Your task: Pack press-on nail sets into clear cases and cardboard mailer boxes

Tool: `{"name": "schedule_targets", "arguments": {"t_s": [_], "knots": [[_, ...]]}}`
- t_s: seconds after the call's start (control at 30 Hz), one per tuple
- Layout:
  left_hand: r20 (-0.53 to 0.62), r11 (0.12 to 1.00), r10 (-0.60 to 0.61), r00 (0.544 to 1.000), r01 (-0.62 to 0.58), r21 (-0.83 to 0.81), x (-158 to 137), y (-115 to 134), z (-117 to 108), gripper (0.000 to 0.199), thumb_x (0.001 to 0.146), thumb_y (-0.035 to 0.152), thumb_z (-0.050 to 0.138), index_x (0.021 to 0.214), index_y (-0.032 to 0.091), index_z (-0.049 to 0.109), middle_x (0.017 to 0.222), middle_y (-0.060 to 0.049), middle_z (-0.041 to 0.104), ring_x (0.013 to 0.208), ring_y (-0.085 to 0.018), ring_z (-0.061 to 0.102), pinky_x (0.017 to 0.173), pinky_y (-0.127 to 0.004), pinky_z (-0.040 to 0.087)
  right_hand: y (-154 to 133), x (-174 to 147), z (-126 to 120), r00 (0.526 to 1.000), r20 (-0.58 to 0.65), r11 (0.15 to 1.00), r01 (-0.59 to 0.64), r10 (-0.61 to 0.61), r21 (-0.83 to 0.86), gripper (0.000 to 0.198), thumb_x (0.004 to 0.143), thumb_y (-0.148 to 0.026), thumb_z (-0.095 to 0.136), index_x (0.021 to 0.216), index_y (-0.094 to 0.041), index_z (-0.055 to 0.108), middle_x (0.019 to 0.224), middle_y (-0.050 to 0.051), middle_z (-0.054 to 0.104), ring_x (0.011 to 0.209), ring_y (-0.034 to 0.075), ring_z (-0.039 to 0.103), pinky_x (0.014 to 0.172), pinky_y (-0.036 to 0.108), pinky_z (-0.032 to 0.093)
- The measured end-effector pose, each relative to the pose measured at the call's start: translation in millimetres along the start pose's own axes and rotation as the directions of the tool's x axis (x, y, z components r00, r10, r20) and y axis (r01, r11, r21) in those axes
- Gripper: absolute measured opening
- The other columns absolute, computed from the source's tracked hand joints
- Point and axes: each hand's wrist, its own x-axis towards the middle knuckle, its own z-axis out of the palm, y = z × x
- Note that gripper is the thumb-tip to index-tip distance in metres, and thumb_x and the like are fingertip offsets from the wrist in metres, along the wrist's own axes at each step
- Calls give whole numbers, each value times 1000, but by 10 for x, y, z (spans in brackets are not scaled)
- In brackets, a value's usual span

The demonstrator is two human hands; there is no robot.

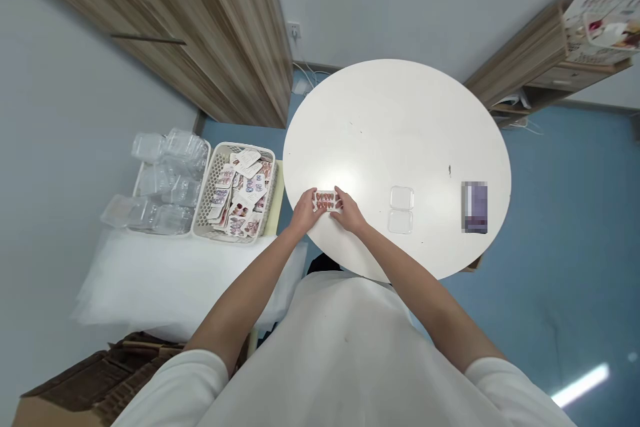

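Note:
Between both hands, just over the near left part of the white table, is a small card of press-on nails (pixel 325 201), with two rows of reddish nail shapes facing up. My left hand (pixel 303 212) pinches its left end, and my right hand (pixel 349 212) grips its right end. To the right of my hands, an open clear plastic case (pixel 401 210) lies on the tabletop, its two halves unfolded. Whether the card rests on the table or is slightly raised, I cannot tell.
The round white table (pixel 395 107) stands ahead of me. A purple box-like object (pixel 475 207), partly blurred, lies near its right edge. On my left, a white basket (pixel 200 213) holds many similar cards, beside a bin heaped with clear plastic cases (pixel 170 173). Wooden cabinets (pixel 225 27) stand behind.

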Motion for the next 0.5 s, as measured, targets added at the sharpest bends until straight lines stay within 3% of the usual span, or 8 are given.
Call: {"name": "schedule_targets", "arguments": {"t_s": [0.23,0.33,0.43,0.5], "knots": [[127,979,165,978,-146,-141,-274,611,380,68,67,23,64,126,21,31,101,-6,50,77,-15,53,72,-30,46,364,-710,-553,997,-72,1000,5,-6,-10,74,71,-15,54,134,-27,17,104,6,42,87,18,49,80,38,45],[185,964,238,953,-209,-163,-402,858,603,60,69,21,61,124,22,36,97,-5,51,78,-16,53,73,-32,47,537,-1021,-782,997,-72,1000,-7,7,-8,71,73,-17,53,134,-29,19,102,6,44,89,19,50,81,41,45],[227,961,242,943,-201,-190,-490,1073,831,56,69,21,61,121,23,40,95,-5,52,80,-17,54,75,-35,47,696,-1264,-963,996,-74,999,-39,41,24,73,72,-21,56,134,-30,19,105,6,44,92,20,50,83,43,45],[240,960,211,948,-155,-232,-524,1206,951,64,66,24,65,124,23,38,99,-6,51,84,-18,54,77,-36,48,783,-1374,-1066,996,-75,997,-44,49,64,78,70,-26,60,135,-29,17,108,7,43,96,20,49,82,42,45]]}}
